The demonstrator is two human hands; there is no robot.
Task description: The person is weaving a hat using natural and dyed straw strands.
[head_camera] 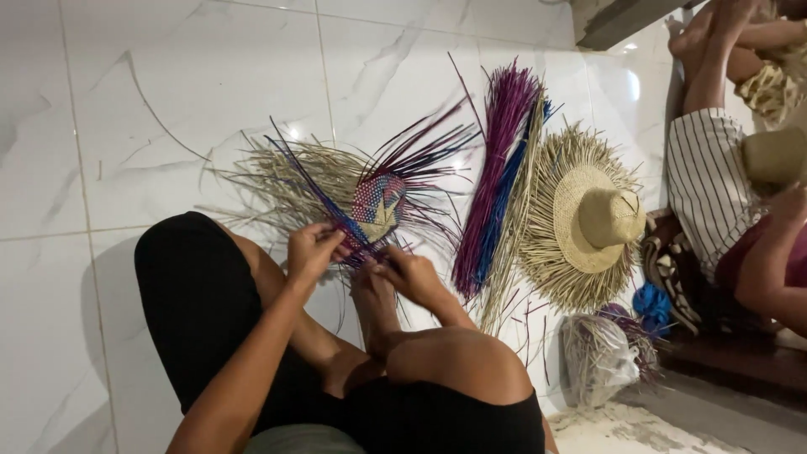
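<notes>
Left hand [313, 249]: fingers curled, pinching blue and purple strands at the near edge of the woven piece [376, 208]. Right hand [409, 273]: fingers closed over strands at the same edge, just beside the left hand; exact grip partly hidden by the knuckles.

Woven piece: small round start of weaving in blue, purple and natural straw, lying on the floor directly ahead of the hands, above the person's bare foot [372, 303]. Loose natural straw ends fan out to its left; dark purple ends fan up and right.

Bundle of dyed strands [496, 181]: long, purple and blue, laid on the floor right of the woven piece, near but apart from it.

Straw hat [588, 220]: natural colour, unfinished fringed brim, lying just right of the bundle.

Clear plastic bag [601, 357]: holds strands, below the hat.

Floor [168, 101]: glossy white marble-look tiles with grey veining and light reflections.

Second person [710, 185]: striped garment, seated at the right edge, well apart from the hands.
</notes>
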